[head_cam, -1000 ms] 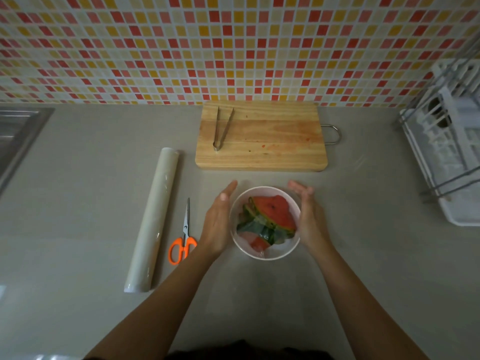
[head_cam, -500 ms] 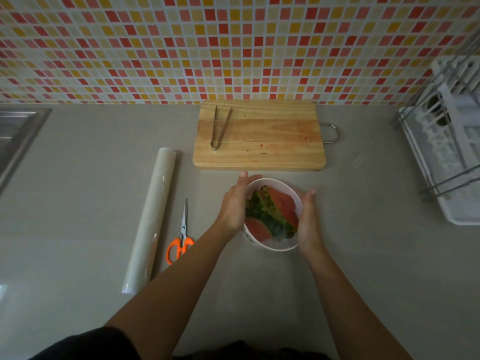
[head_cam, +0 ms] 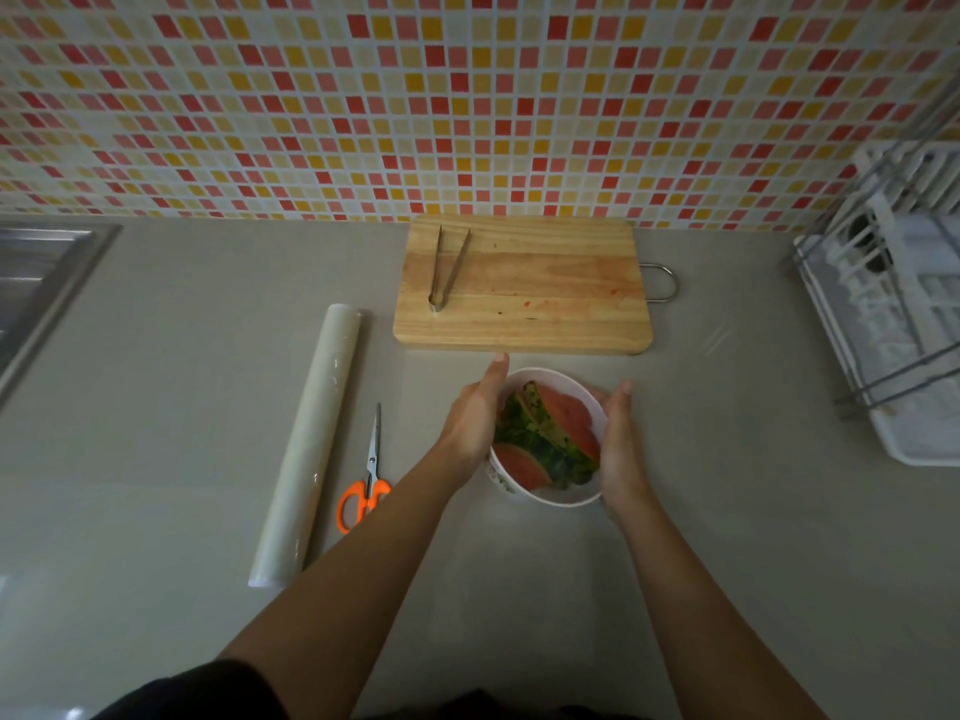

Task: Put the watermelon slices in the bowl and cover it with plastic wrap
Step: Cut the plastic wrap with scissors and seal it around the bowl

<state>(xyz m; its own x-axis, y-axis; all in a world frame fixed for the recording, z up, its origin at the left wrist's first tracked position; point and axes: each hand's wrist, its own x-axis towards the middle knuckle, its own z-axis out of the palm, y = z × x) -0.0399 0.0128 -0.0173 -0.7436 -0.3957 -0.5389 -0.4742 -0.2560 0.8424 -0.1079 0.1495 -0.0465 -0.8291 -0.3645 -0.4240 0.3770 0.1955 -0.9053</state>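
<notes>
A white bowl (head_cam: 540,498) sits on the grey counter just in front of the cutting board. It holds several watermelon slices (head_cam: 563,423), red flesh and green rind showing, and appears covered with clear film. My left hand (head_cam: 475,415) presses flat against the bowl's left side. My right hand (head_cam: 618,449) cups its right side. Both hands grip the bowl. The roll of plastic wrap (head_cam: 309,444) lies to the left.
Orange-handled scissors (head_cam: 366,480) lie between the roll and the bowl. A wooden cutting board (head_cam: 545,298) with metal tongs (head_cam: 447,270) sits by the tiled wall. A sink edge (head_cam: 36,283) is far left, a white dish rack (head_cam: 893,330) far right.
Both hands closed in from beside the bowl onto its sides. The bowl was turned, so the slices now face a different way, and it sits slightly farther from me.
</notes>
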